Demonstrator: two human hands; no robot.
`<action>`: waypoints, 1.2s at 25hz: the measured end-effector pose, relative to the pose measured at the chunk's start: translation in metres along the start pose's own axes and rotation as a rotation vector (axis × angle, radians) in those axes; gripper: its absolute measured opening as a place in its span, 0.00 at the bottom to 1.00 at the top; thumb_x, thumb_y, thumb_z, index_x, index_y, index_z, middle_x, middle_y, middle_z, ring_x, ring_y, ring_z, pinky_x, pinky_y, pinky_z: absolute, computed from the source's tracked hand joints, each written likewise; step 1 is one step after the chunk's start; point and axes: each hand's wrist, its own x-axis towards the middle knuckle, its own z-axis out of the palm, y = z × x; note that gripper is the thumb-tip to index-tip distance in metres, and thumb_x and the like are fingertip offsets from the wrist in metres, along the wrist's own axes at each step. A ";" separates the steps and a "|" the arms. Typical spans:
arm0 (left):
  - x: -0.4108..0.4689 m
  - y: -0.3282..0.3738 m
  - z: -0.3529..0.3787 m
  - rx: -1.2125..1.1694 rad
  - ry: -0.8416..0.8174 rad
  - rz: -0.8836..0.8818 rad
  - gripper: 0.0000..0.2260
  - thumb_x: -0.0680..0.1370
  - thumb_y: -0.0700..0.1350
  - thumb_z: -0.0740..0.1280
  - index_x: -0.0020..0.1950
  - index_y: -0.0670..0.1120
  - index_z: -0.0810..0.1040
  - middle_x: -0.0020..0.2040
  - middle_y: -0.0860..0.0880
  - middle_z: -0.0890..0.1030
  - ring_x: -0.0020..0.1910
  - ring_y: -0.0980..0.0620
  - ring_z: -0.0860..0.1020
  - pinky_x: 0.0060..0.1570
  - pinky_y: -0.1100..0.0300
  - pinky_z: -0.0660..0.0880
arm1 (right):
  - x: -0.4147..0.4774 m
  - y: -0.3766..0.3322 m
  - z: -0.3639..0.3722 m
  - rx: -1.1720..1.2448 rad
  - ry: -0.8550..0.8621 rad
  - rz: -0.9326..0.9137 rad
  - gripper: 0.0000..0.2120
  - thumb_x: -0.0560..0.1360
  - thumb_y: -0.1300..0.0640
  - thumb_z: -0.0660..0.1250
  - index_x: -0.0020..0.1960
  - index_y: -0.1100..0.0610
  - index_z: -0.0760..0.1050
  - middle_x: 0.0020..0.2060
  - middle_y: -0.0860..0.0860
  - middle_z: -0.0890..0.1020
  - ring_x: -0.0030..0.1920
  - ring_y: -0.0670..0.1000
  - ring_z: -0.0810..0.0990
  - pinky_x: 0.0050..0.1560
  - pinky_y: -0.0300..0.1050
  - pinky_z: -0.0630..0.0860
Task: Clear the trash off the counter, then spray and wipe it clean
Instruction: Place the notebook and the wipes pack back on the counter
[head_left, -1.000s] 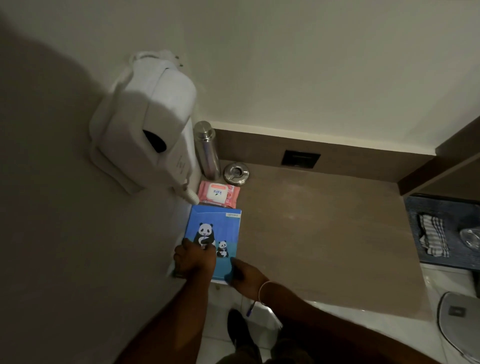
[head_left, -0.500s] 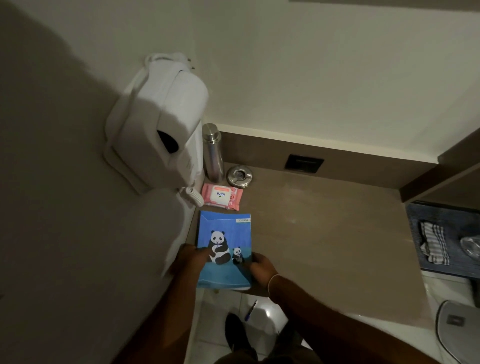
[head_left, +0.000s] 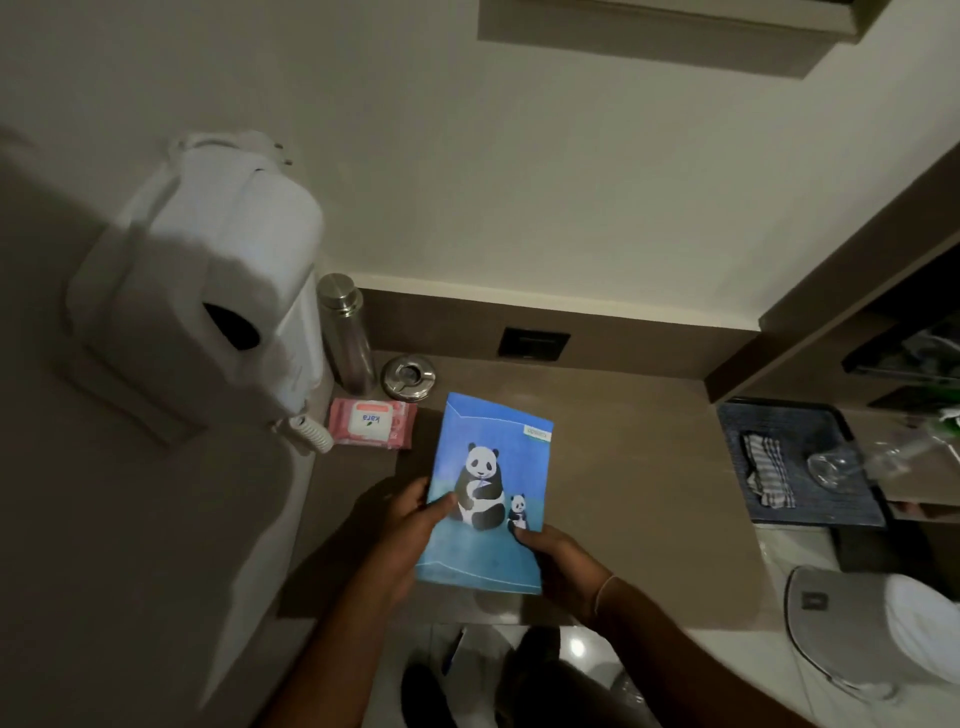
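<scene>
A blue folder with two pandas (head_left: 493, 467) is held above the brown counter (head_left: 649, 467), tilted up toward me. My left hand (head_left: 410, 525) grips its left edge with the thumb on the cover. My right hand (head_left: 550, 556) holds its lower right corner. A pink pack of wet wipes (head_left: 371, 422) lies flat on the counter by the left wall. Behind the pack stand a steel bottle (head_left: 347, 332) and a round metal ashtray (head_left: 408, 376).
A white wall-mounted hair dryer (head_left: 218, 291) juts out over the counter's left end, its coiled cord (head_left: 311, 431) hanging beside the wipes. At the right, a dark tray (head_left: 795, 431) holds a striped cloth (head_left: 766, 470) and a clear glass (head_left: 831, 465). A socket plate (head_left: 532, 343) sits in the back splash.
Both hands have lifted the panda folder off the counter's left front edge and moved it right and toward me. My view has tilted upward.
</scene>
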 end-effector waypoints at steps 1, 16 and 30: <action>0.007 -0.002 0.012 -0.014 -0.006 -0.018 0.09 0.81 0.39 0.70 0.61 0.44 0.83 0.54 0.43 0.88 0.47 0.48 0.87 0.41 0.59 0.83 | -0.003 -0.005 -0.016 -0.042 0.038 -0.041 0.17 0.78 0.56 0.74 0.64 0.60 0.81 0.59 0.59 0.86 0.60 0.62 0.85 0.62 0.59 0.81; 0.086 0.002 0.086 0.145 0.132 -0.267 0.15 0.87 0.42 0.60 0.74 0.47 0.73 0.65 0.41 0.80 0.50 0.48 0.81 0.48 0.55 0.75 | 0.076 -0.108 -0.124 -0.116 0.324 -0.256 0.05 0.81 0.61 0.70 0.54 0.53 0.78 0.53 0.59 0.87 0.49 0.58 0.87 0.43 0.52 0.86; 0.101 0.031 0.022 1.104 0.507 0.093 0.26 0.77 0.46 0.73 0.75 0.41 0.75 0.71 0.33 0.77 0.69 0.30 0.77 0.67 0.34 0.73 | 0.131 -0.130 -0.125 -0.414 0.448 -0.198 0.17 0.80 0.49 0.69 0.55 0.62 0.86 0.49 0.60 0.87 0.50 0.60 0.85 0.50 0.47 0.77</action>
